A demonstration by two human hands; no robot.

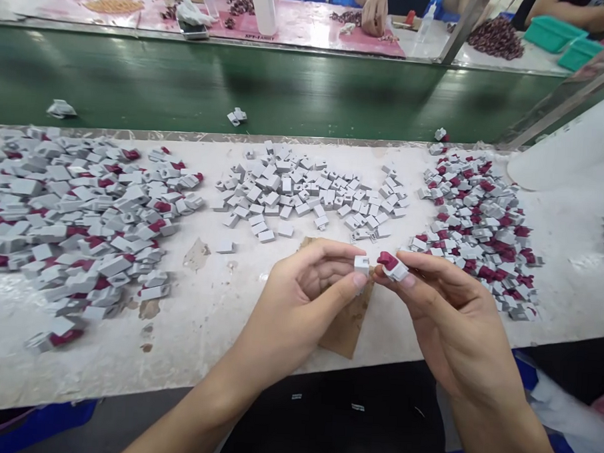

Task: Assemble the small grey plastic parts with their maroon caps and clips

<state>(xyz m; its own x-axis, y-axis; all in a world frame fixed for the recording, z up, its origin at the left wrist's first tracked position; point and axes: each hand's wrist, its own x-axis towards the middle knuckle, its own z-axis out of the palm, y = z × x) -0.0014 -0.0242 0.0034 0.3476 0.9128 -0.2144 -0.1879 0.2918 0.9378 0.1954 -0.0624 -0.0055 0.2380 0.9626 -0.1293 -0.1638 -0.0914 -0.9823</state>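
Note:
Between thumb and fingertips, my left hand [303, 300] pinches a small grey plastic housing [362, 264]. My right hand [453, 313] grips a grey plastic part with a dark red piece [393, 265] on its upper left end. The two held parts are close together, with a small gap between them. Beneath the hands lies a piece of brown cardboard [345, 332], partly covered by my left hand. A pile of plain grey housings [304, 186] is just beyond the hands. To the right is a pile of grey parts with dark red pieces [487, 228].
A larger pile of grey and dark red parts [82, 217] spreads across the left of the white table [202, 335]. Behind runs a green conveyor belt [188, 81] carrying a few grey parts. A white container [570, 145] leans in at the right. Across the belt, other people's hands [375, 12] work.

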